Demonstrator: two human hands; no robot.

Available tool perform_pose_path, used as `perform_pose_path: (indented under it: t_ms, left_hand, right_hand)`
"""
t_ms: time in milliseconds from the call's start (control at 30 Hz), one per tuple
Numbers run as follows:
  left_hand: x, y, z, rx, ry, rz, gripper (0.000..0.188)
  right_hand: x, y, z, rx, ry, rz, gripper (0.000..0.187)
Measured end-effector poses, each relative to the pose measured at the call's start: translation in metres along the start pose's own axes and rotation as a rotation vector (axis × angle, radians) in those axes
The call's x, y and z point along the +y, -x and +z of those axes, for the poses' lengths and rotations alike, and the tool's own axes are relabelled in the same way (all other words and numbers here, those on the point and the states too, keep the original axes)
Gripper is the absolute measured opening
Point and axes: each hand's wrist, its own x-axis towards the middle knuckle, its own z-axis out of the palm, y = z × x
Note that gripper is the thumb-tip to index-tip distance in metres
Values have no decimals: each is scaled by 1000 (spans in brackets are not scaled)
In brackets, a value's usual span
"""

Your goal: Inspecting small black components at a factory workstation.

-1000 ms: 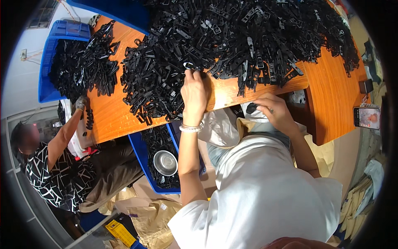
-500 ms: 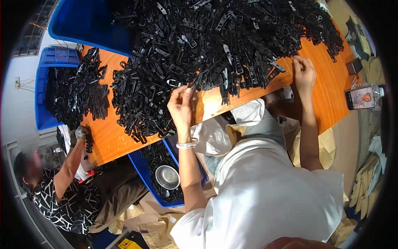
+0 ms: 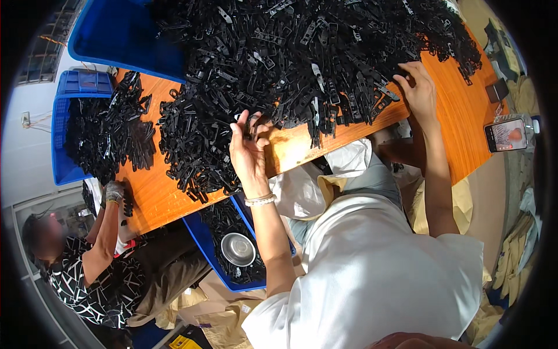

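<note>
Here, right fingers point(image 3: 419, 71) parted near the black pile point(image 3: 279, 70), wooden tabletop point(image 3: 459, 116) rightward to its edge; left fingers point(image 3: 236, 136) half-curled, hold unclear.

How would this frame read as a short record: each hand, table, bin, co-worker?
Left hand: fingers curled by a heap of small black plastic pieces; grip unclear
Right hand: thumb and forefinger apart near the heap
Table: orange wood-grain tabletop under the heap
Bin: blue plastic bin holding a round silvery metal bowl
Co-worker: gray-gloved hand at the tabletop's left end
</note>
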Motion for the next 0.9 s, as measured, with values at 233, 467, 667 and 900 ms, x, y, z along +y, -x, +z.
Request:
perform_pose_path:
  t_ms: [233, 467, 667, 900]
  left_hand:
    - [-17, 13, 33, -147, -473, -7, 32]
    - [-44, 41, 88, -460, -591, -68, 40]
    - [-43, 45, 90, -489, -739, 20, 51]
    - [-44, 46, 89, -556, -799, -11, 57]
  right_hand:
    - [-22, 10, -9, 165, -195, 15, 9]
    - [-91, 28, -19, -265, -716, -299, 13]
    - [-92, 34, -14, -294, -725, -286, 14]
    - [-91, 44, -13, -262, -812, -217, 15]
